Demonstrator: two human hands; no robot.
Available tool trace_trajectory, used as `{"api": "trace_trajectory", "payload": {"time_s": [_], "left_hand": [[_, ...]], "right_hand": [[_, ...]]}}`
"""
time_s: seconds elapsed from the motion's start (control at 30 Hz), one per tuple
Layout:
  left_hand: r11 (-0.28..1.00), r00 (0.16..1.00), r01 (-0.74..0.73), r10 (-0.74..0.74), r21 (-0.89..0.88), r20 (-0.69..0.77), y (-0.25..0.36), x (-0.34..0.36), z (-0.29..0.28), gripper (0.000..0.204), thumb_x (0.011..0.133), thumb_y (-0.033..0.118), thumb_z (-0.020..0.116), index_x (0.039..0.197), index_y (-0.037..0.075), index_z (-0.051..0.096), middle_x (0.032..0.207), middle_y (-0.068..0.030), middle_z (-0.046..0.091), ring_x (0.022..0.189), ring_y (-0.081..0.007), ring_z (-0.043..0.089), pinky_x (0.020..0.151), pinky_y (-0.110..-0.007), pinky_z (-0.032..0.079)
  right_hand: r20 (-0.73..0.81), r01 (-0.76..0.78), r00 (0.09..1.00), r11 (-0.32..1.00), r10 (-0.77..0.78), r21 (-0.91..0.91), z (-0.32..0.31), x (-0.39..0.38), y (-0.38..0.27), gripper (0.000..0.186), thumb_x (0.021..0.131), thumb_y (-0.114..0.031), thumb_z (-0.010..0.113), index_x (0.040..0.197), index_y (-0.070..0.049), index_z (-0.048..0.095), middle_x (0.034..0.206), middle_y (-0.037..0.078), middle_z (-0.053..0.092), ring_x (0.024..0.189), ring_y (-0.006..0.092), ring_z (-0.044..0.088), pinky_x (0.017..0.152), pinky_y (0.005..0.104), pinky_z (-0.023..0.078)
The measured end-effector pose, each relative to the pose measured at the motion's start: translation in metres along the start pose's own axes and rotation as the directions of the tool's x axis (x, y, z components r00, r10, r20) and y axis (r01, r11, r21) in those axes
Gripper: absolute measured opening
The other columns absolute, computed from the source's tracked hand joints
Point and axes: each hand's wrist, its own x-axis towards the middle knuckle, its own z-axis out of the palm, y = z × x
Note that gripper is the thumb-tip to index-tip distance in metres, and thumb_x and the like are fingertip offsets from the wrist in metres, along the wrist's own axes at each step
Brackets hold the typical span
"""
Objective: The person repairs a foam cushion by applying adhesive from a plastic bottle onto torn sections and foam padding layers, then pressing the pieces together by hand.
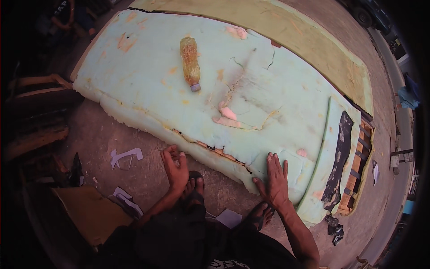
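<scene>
Right grip [277,186] splayed flat, empty, left grip [177,170] curled, contents unclear; we judge foam slab [170,103] light, soft, best held clear of the split [217,151] between them.

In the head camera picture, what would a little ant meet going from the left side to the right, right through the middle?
Paper scrap → left hand → right hand → black strip.

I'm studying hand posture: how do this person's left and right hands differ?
The left hand is curled with bent fingers; the right hand is flat with extended fingers. The left hand is beside the near edge of the large, pale green foam slab; the right hand rests on the slab's top. Both are bare.
</scene>
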Motion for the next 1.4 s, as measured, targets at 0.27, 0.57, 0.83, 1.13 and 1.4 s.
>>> {"api": "trace_trajectory", "payload": {"time_s": [0.27, 0.57, 0.83, 1.13, 1.4], "left_hand": [[0.22, 0.675, 0.738, -0.264, -0.638, 0.689, -0.061, 0.009, 0.007, 0.058, 0.1, 0.042, 0.066, 0.145, 0.01, 0.049, 0.144, -0.0051, 0.056, 0.132, -0.024, 0.051, 0.109, -0.044, 0.039], [0.238, 0.646, 0.742, -0.003, -0.627, 0.763, -0.064, 0.02, 0.007, 0.059, 0.102, 0.042, 0.063, 0.149, 0.01, 0.046, 0.148, -0.0096, 0.054, 0.137, -0.0277, 0.051, 0.113, -0.054, 0.042], [0.266, 0.746, 0.663, -0.157, -0.7, 0.647, -0.042, 0.015, 0.025, 0.055, 0.104, 0.037, 0.061, 0.147, 0.008, 0.044, 0.145, -0.0101, 0.055, 0.135, -0.0273, 0.054, 0.11, -0.053, 0.046], [0.361, 0.811, 0.584, -0.209, -0.727, 0.547, -0.025, 0.01, 0.034, 0.062, 0.103, 0.042, 0.063, 0.151, 0.01, 0.041, 0.148, -0.0085, 0.052, 0.138, -0.0261, 0.049, 0.111, -0.053, 0.043], [0.584, 0.856, 0.497, -0.451, -0.642, 0.252, -0.037, 0.013, 0.026, 0.065, 0.095, 0.037, 0.076, 0.145, 0.01, 0.044, 0.147, -0.0132, 0.042, 0.133, -0.0307, 0.047, 0.107, -0.053, 0.043]], "right_hand": [[0.027, 0.081, 0.996, 0.996, -0.082, 0.04, 0.019, 0.031, -0.03, 0.089, 0.088, -0.027, 0.078, 0.158, -0.002, 0.029, 0.16, 0.019, 0.04, 0.151, 0.038, 0.033, 0.124, 0.0632, 0.014], [0.101, 0.176, 0.979, 0.984, -0.178, 0.031, 0.023, 0.053, -0.052, 0.09, 0.087, -0.028, 0.078, 0.158, -0.002, 0.029, 0.161, 0.019, 0.04, 0.152, 0.0368, 0.033, 0.124, 0.0635, 0.012], [0.12, 0.249, 0.962, 0.968, -0.244, -0.029, 0.039, 0.069, -0.063, 0.088, 0.088, -0.03, 0.077, 0.158, -0.004, 0.03, 0.161, 0.015, 0.041, 0.152, 0.0322, 0.033, 0.125, 0.0628, 0.013], [-0.034, 0.387, 0.922, 0.919, -0.386, 0.072, 0.07, 0.104, -0.078, 0.081, 0.093, -0.015, 0.072, 0.158, 0.0, 0.028, 0.148, 0.017, 0.056, 0.139, 0.0347, 0.052, 0.123, 0.0497, 0.032], [-0.068, 0.252, 0.968, 0.936, -0.242, 0.245, 0.079, 0.117, -0.092, 0.082, 0.091, -0.011, 0.073, 0.158, 0.001, 0.027, 0.126, 0.016, 0.07, 0.121, 0.0359, 0.065, 0.113, 0.0441, 0.047]]}}
